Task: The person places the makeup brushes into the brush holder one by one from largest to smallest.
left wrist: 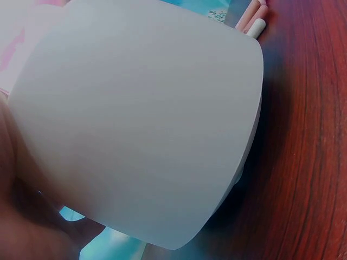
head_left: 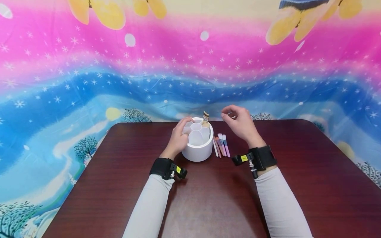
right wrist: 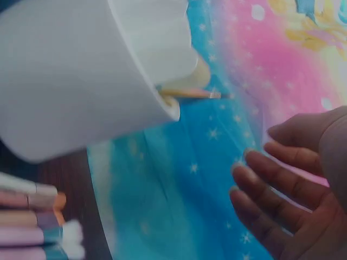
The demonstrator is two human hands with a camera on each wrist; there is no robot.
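Note:
A white round holder (head_left: 197, 154) with petal-like compartments stands on the table. My left hand (head_left: 178, 138) grips its left side, the fingers over the rim. A flat brush (head_left: 206, 116) with a dark tip stands upright in a compartment at the back right; in the right wrist view this thin brush (right wrist: 190, 94) pokes out past the rim. My right hand (head_left: 240, 124) hovers right of the holder, fingers loosely bent and nothing in them. Below it, several makeup brushes (head_left: 221, 145) with pink, brown and white handles lie side by side, bristles away from me.
The dark red-brown table (head_left: 119, 185) reaches back to a colourful cloth backdrop (head_left: 178, 82) with snowflakes and trees. A black camera strap (head_left: 263, 157) sits on my right wrist and another strap (head_left: 161, 167) on my left.

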